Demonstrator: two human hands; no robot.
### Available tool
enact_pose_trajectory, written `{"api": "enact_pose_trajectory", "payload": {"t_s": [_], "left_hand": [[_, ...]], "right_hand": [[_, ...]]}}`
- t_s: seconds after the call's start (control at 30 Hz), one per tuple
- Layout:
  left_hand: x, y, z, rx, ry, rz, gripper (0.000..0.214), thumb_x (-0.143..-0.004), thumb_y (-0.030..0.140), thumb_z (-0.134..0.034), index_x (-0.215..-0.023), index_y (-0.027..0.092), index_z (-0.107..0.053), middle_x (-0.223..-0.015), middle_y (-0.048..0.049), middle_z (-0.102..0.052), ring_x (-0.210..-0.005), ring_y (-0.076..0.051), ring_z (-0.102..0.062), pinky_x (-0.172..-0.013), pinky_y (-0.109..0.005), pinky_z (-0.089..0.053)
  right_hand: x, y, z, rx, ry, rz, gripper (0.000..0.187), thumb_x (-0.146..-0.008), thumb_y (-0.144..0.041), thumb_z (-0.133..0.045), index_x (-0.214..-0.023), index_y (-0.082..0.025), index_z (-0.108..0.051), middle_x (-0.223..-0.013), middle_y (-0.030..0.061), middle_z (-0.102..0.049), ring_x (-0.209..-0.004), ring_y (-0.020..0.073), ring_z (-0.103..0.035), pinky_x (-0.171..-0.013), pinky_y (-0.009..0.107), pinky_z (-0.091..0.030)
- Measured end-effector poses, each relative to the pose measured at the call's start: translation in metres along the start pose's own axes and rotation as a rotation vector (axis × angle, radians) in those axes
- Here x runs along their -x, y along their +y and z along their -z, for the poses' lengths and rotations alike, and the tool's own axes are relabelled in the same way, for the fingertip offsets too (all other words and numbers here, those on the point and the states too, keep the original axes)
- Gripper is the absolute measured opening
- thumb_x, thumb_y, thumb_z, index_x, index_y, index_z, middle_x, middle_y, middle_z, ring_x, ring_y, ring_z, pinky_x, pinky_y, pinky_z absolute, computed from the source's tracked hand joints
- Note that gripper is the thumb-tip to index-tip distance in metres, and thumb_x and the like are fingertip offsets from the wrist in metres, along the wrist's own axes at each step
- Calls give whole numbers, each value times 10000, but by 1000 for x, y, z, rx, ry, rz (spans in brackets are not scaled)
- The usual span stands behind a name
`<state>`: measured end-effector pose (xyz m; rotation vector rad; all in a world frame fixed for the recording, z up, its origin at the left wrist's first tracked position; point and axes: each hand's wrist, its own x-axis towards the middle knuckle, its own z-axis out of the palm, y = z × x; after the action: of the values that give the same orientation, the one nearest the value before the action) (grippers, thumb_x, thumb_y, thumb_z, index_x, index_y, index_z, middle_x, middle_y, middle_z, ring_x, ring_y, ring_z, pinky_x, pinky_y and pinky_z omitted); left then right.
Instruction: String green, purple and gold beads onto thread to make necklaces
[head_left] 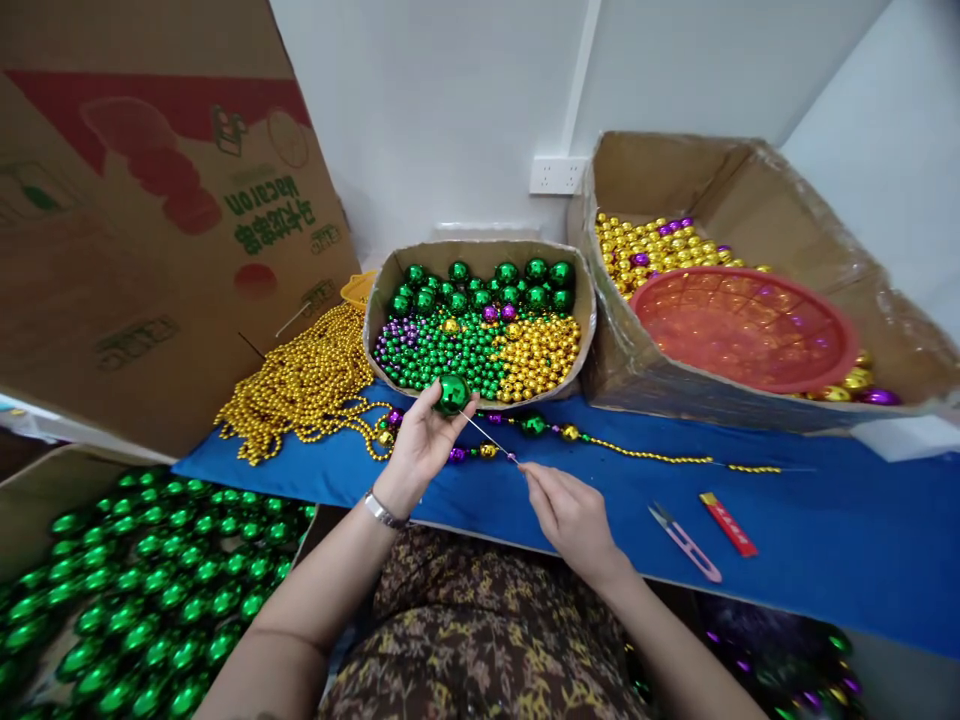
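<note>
The bare left forearm enters from seven o'clock and slants toward one o'clock, its wrist lying almost in line with it. The bare left hand is raised at its end, the left thumb pointing toward one o'clock and gripping opposite the fingers. From five o'clock, the bare right forearm slants toward eleven. The bare right hand sits lower, knuckles up, fingers curled, thumb and index fingertips pinched together toward ten o'clock. The hands are near each other but apart.
</note>
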<state>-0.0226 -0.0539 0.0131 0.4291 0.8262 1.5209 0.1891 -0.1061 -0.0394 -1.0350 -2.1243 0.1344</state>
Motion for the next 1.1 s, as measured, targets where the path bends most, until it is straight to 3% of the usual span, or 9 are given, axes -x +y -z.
{"api": "enact_pose_trajectory", "payload": {"t_s": [0.17, 0.37, 0.6, 0.87, 1.0, 1.1], "left_hand": [[7, -3, 1, 24, -33, -38, 184, -827, 325, -644, -928, 197, -559, -1075, -32, -642, -1049, -222, -638, -989, -433, -511], [26, -20, 2, -106, -155, -83, 390, -734, 238, -739, -1077, 274, -555, -1121, -3, -582, -1016, -177, -619, -973, -471, -499], [36, -24, 8, -119, -206, -51, 418, -734, 254, -749, -1104, 274, -555, -1093, -26, -595, -1003, -190, -625, -942, -432, -509], [51, -38, 9, -191, -252, -56, 490, -688, 236, -798, -1117, 275, -563, -1084, -31, -605, -950, -180, -625, -878, -377, -540], [42, -26, 13, -306, -332, -135, 450, -767, 357, -735, -1175, 236, -589, -1284, -107, -573, -1129, -245, -581, -891, -343, -519], [14, -10, 10, -470, -302, -287, 336, -849, 417, -626, -1107, 203, -630, -1197, -108, -631, -1109, -239, -597, -858, -336, -530]], "right_hand": [[-1, -2, -2, 77, 0, 21, 259, -961, -203, -443, -1087, -177, -668, -890, 67, -746, -764, 179, -706, -707, 282, -545], [-4, -4, -14, 60, 57, -31, 266, -960, -212, -437, -1081, -178, -672, -903, 77, -749, -776, 183, -714, -725, 280, -554], [-3, -8, -9, -84, 29, -71, 239, -966, -210, -434, -1055, -198, -656, -942, 59, -744, -825, 179, -712, -750, 283, -556], [-5, -15, -13, -101, 42, -91, 228, -965, -211, -428, -1028, -190, -647, -893, 69, -735, -772, 182, -702, -710, 277, -538], [-4, -13, -6, -149, 58, -138, 216, -966, -218, -432, -1014, -195, -641, -858, 57, -723, -741, 170, -688, -686, 259, -522], [-1, -7, 3, -112, 103, -161, 210, -970, -239, -433, -1000, -198, -637, -797, 42, -704, -686, 162, -668, -662, 257, -509]]}}
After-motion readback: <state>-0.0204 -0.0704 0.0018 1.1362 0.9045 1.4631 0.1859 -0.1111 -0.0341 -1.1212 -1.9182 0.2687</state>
